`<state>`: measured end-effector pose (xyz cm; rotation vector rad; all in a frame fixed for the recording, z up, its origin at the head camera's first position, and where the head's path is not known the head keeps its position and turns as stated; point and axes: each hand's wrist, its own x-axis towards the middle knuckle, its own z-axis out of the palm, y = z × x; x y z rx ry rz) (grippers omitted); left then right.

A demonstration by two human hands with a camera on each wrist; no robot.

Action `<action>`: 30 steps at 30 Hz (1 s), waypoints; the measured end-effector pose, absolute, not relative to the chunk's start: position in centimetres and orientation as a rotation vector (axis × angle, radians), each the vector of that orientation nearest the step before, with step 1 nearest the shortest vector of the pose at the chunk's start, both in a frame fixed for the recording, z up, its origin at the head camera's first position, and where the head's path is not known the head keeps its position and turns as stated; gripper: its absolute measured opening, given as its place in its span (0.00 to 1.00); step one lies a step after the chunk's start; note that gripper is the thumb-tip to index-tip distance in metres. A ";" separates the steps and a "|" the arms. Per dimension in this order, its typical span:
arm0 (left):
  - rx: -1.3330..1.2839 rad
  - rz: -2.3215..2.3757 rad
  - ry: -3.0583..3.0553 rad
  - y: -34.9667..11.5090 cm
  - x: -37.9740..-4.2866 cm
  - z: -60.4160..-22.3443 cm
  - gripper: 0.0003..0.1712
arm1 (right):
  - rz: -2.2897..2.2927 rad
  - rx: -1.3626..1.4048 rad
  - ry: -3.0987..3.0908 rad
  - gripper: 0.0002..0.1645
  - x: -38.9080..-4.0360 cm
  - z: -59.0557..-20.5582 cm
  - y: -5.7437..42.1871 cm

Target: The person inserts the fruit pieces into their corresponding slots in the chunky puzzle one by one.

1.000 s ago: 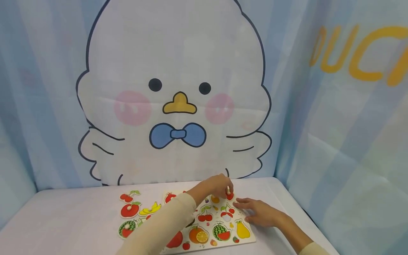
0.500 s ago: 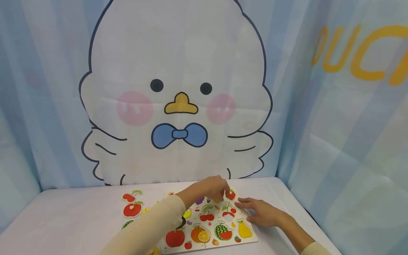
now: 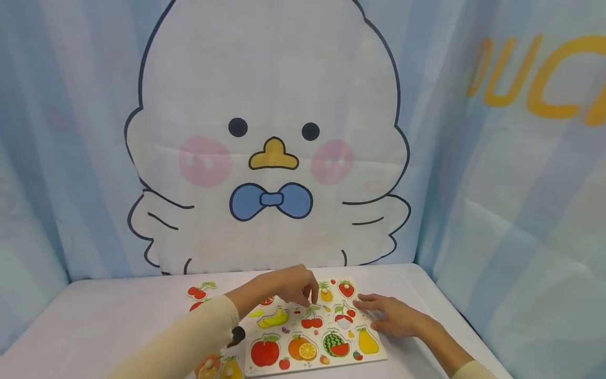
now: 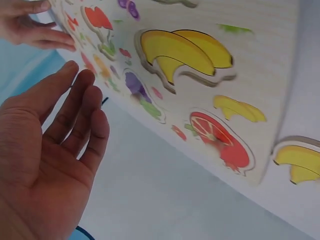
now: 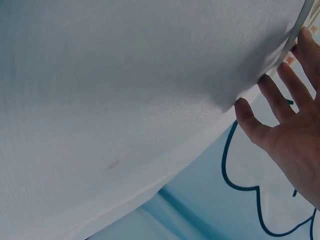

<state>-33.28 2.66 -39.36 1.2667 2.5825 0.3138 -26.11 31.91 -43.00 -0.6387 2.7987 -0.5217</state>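
Puzzle board (image 3: 328,320) below left grip (image 3: 294,285)

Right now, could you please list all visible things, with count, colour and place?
Table: one, white, foreground.
Puzzle board: one, pale, on table.
Fruit pictures: many, mixed colours, across board.
Loose fruit pieces: at least five, red, yellow and orange, left of board, some partly hidden.
Curtain: count unclear, blue-white, back and sides.
Cartoon bird: one, white, back curtain.
Lettering: one word, orange, right side.
Dark item: one, black, by left wrist.
Sleeves: two, cream, on arms.
Left hand: one, bare, over board.
Right hand: one, bare, board's right edge.
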 end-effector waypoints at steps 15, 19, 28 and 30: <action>1.093 0.463 2.633 -6.2 -31.9 -40.8 0.04 | -0.548 -0.664 2.795 0.33 -26.1 -43.1 32.1; 1.050 0.502 2.650 -8.2 -31.9 -41.0 0.06 | -0.543 -0.662 2.800 0.33 -26.0 -43.1 32.1; 0.751 0.540 2.724 -12.0 -31.8 -41.4 0.08 | -0.528 -0.686 2.810 0.33 -26.0 -43.1 32.2; 0.695 0.542 2.727 -12.7 -31.7 -41.5 0.09 | -0.537 -0.691 2.804 0.33 -26.1 -43.2 32.2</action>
